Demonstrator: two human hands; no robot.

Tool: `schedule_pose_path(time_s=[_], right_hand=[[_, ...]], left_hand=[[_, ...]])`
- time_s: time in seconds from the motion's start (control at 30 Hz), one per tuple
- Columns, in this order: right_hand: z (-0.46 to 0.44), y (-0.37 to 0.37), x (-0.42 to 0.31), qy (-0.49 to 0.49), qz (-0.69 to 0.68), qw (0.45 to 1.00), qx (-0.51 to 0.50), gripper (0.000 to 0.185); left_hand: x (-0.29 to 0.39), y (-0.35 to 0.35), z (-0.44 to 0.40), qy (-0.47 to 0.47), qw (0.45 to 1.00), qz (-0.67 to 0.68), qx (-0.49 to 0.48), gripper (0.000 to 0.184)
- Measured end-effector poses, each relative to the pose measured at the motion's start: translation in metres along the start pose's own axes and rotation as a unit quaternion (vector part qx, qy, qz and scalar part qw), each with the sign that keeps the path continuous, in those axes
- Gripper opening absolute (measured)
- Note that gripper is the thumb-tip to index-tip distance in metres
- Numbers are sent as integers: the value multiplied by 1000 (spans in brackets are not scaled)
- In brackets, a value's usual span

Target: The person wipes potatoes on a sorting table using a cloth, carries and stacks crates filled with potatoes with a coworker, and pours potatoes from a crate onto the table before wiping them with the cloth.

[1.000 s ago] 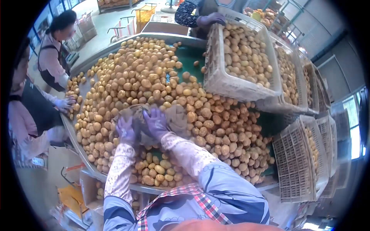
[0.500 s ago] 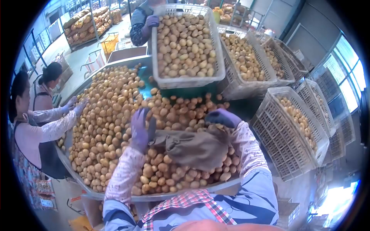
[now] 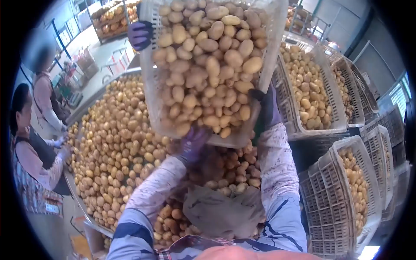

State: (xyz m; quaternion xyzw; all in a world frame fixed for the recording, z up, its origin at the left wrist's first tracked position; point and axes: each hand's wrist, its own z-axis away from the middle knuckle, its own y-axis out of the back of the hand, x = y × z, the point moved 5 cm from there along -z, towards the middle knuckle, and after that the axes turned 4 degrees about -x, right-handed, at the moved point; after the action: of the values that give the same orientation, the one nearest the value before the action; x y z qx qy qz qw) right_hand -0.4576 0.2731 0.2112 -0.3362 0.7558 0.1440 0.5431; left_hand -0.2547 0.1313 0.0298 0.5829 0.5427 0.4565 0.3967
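A pale plastic crate (image 3: 149, 99) full of potatoes (image 3: 212, 67) is tipped toward me over the sorting table. My right hand (image 3: 269, 108), in a purple and dark glove, grips the crate's near right corner. My left hand (image 3: 193, 145), gloved too and smeared by motion, has its fingers over the near rim. At the far left side, another person's gloved hand (image 3: 141, 35) holds the same crate. Below my hands lies a grey-brown cloth (image 3: 223, 212) on loose potatoes. More potatoes (image 3: 123, 147) spread across the table to the left.
Several potato-filled crates stand to the right, among them a near slatted crate (image 3: 325, 208) and a farther crate (image 3: 340, 125). At the table's left edge two people (image 3: 32, 151) work with their hands by the potatoes. Loaded racks (image 3: 113, 19) stand behind.
The crate has come nearer and tipped toward me. Both my hands have left the cloth area and moved forward onto the crate. The cloth now lies crumpled closer to me.
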Motion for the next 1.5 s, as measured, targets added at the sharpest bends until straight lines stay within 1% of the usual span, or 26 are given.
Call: schedule_pose_path(time_s=[0.07, 0.13, 0.17, 0.23, 0.27, 0.37, 0.4, 0.47, 0.53, 0.57, 0.63, 0.7, 0.73, 0.77, 0.83, 0.87, 0.9, 0.97, 1.07, 1.13, 1.2, 1.23, 1.3, 1.37, 1.47, 1.5], right_hand=[[18, 11, 18, 68, 205, 976, 21, 52], [42, -9, 11, 140, 347, 927, 32, 54], [53, -14, 22, 118, 262, 955, 73, 56], [73, -29, 29, 91, 168, 979, 68, 50], [76, -25, 38, 91, 203, 971, 83, 42], [83, -15, 60, 75, 241, 960, 125, 30], [81, -13, 64, 63, 209, 967, 135, 30], [79, -15, 65, -64, -43, 986, 146, 44], [83, -27, 36, 5, 330, 938, 103, 43], [88, -32, 28, 59, 408, 907, 89, 48], [101, -29, 31, -18, 184, 982, 34, 50], [108, -11, 41, -76, 29, 997, -9, 53], [110, -10, 33, -45, 53, 996, -61, 47], [113, 23, 67, -3, 186, 979, -83, 42], [121, 74, 151, -143, 184, 972, -36, 39], [133, 86, 181, -318, 41, 947, 32, 40], [132, 87, 197, -391, -57, 919, 22, 42], [124, 78, 217, -485, -186, 854, 23, 46], [79, 48, 223, -417, -229, 879, 31, 45], [56, 27, 221, -357, -251, 899, 42, 45], [44, 13, 216, -304, -263, 914, 53, 45], [39, 8, 211, -280, -268, 920, 57, 45], [37, 4, 201, -240, -273, 929, 66, 45], [38, 3, 183, -206, -265, 939, 73, 45], [44, 1, 140, -177, -189, 962, 87, 42], [46, -2, 120, -167, -152, 970, 92, 41]], left_hand=[[-13, 17, 15, -18, 994, 100, -30, 37], [-16, 27, 20, 21, 969, 118, -216, 43], [-15, 31, 33, 41, 941, 129, -309, 46], [-33, -3, 95, 57, 923, 288, -248, 47], [-42, -20, 126, 58, 904, 364, -218, 48], [-77, -6, 151, 133, 905, 253, -315, 54], [-64, 43, 142, 200, 867, 230, -395, 56], [-81, 42, 155, 316, 788, 260, -460, 43], [-87, 80, 160, 339, 819, 172, -430, 43], [-95, 89, 168, 335, 834, 208, -387, 44], [-125, 86, 192, 334, 853, 198, -349, 40], [-160, 67, 212, 372, 846, 198, -326, 34], [-140, 113, 197, 447, 812, 216, -308, 27], [-157, 106, 205, 440, 817, 250, -276, 22], [-187, 106, 205, 484, 803, 273, -215, 11], [-204, 104, 197, 464, 837, 233, -175, 15], [-222, 103, 190, 443, 866, 187, -136, 19], [-213, 133, 154, 331, 929, 134, 98, 29], [-205, 138, 107, 315, 869, 308, 227, 29], [-184, 130, 84, 314, 824, 403, 247, 26], [-168, 98, 70, 239, 810, 471, 256, 27], [-151, 95, 66, 220, 766, 549, 252, 28], [-111, 100, 68, 224, 761, 573, 206, 31], [-87, 106, 83, 202, 845, 461, 184, 33], [-72, 92, 112, 247, 800, 498, 228, 32], [-64, 104, 120, 233, 886, 346, 201, 35]])
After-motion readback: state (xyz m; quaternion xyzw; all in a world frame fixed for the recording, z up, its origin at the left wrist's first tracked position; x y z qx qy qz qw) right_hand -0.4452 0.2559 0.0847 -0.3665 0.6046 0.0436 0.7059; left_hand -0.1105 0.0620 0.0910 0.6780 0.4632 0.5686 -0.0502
